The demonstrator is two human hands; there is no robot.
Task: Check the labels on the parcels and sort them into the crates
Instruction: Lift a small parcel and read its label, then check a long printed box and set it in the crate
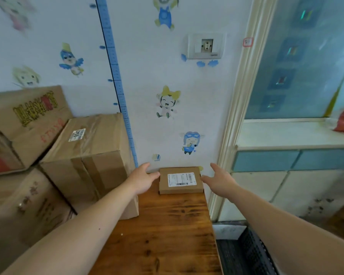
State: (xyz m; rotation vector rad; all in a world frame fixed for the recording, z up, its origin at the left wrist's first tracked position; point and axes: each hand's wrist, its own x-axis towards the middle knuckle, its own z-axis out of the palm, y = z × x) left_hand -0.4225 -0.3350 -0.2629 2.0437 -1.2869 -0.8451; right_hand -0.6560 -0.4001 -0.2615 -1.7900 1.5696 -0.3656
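Note:
A small flat cardboard parcel (180, 180) with a white barcode label on top lies at the far end of a narrow wooden table (167, 231), against the wall. My left hand (144, 178) is just left of the parcel, fingers spread, thumb near its left edge. To the parcel's right, my right hand (218, 180) is also open, its thumb close to the right edge. Neither hand grips the parcel. A black plastic crate (244, 253) stands on the floor right of the table, partly hidden by my right arm.
Large taped cardboard boxes (87, 155) are stacked left of the table, touching its edge. The wall with cartoon stickers and a socket (206, 45) is right behind the parcel. A door frame and a blue-and-white cabinet (286, 161) stand to the right.

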